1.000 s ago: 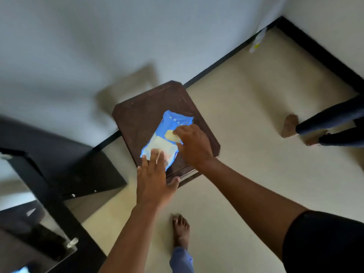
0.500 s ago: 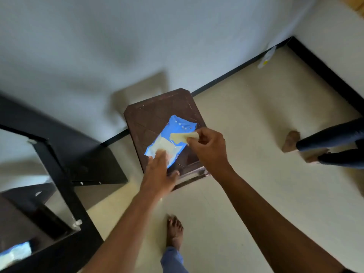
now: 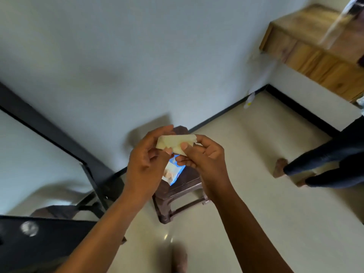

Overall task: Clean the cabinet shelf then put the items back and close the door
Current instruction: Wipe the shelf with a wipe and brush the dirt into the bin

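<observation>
Head view: both hands are now raised off the stool and brought together in front of the wall, whereas a second ago the left hand point(image 3: 145, 164) pressed flat on the blue wipes packet and the right hand point(image 3: 202, 156) pinched a sheet at the packet's opening. The pale cleaning wipe point(image 3: 173, 143) is now fully out of the packet and held in the air between the two hands, above the stool. The left hand grips the wipe's left end, fingers curled round it; the right hand pinches the right end between thumb and forefinger, the remaining fingers curled under. The wipe is folded and slightly stretched between the two grips. The blue wipes packet point(image 3: 174, 173) stays on the top of the dark brown plastic stool point(image 3: 181, 196), now with no hand on it, and is largely hidden behind the hands; only its lower part shows. The camera has tilted up since the earlier frames, so more of the room appears. A wooden wall-mounted shelf unit point(image 3: 315, 54) is visible at upper right, blurred. The black cabinet point(image 3: 51, 239) with its mirrored door point(image 3: 35, 170) occupies the lower left; the shelf inside cannot be made out. The forearms cross the lower centre of the frame and cover part of the floor and the stool's near side. A second person's legs point(image 3: 325, 164) and bare feet stand at right, well apart from the stool. The wearer's own foot point(image 3: 180, 261) shows at the bottom edge, blurred.
</observation>
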